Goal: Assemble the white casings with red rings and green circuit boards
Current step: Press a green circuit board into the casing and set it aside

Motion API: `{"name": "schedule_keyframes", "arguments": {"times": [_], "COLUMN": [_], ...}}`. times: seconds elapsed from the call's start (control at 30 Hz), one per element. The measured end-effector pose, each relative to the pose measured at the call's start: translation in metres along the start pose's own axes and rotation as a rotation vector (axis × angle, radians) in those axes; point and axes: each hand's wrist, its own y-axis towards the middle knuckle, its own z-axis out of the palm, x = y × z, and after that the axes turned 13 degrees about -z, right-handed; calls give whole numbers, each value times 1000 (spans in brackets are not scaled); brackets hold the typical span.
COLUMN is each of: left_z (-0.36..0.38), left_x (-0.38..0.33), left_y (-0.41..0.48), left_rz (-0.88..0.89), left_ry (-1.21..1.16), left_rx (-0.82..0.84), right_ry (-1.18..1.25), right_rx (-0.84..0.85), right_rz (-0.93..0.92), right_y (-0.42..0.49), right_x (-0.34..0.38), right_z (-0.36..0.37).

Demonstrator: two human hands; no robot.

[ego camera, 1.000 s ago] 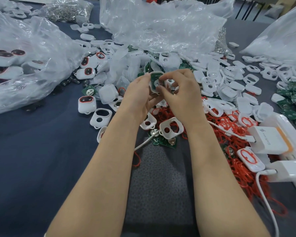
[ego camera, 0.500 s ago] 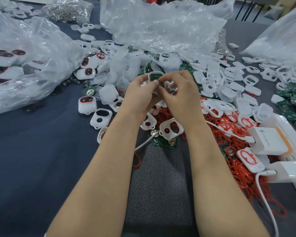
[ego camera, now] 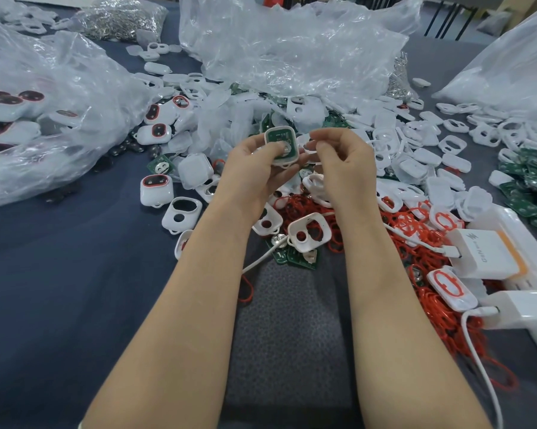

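1. Along the left edge of the dark blue cloth-covered desk (ego camera: pixel 59 274) lies a crumpled clear plastic bag (ego camera: pixel 84 88). It holds many white casings that already have red rings, which I take to be finished output.
2. Just right of the bag, a few loose finished white casings with red rings (ego camera: pixel 156 188) lie on the desk. Beside them is an empty white casing shell with two holes (ego camera: pixel 182 213), not yet fitted.
3. At the desk's middle, above the pile, the left hand (ego camera: pixel 254 168) grips a white rounded casing with a green circuit board seated in it (ego camera: pixel 282 146). The thumb presses on the board and the left fingers (ego camera: pixel 287 176) curl underneath. The board looks to be in place, so I judge this unit about halfway done, with its closing part still to fit.
4. The right hand (ego camera: pixel 344 162) is just beside that casing and not touching it. The right fingers (ego camera: pixel 323 144) are curled, with thumb and forefinger close together. Whether they pinch a small part, I cannot tell.
5. Below and right of the hands spreads a tangle of loose red rubber rings (ego camera: pixel 415 236), and scattered white plastic casing halves (ego camera: pixel 446 156) lie beyond it.
6. Near the right edge is a heap of bare green circuit boards (ego camera: pixel 527 181). With this much stock unused, most of the task seems to remain.
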Motion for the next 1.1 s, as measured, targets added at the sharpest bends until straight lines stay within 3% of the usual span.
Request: {"name": "schedule_keyframes", "arguments": {"times": [0.67, 0.9, 1.1], "left_z": [0, -1, -1], "left_x": [1, 1, 0], "left_y": [0, 3, 3], "left_rz": [3, -27, -28], "left_ry": [45, -12, 1], "left_rx": [-47, -41, -47], "right_ry": [-81, -286, -331], "right_rx": [98, 157, 191], "right_rz": [-95, -307, -335], "right_y": [-3, -5, -5], "right_x": [0, -2, -3], "right_z": [3, 5, 7]}}
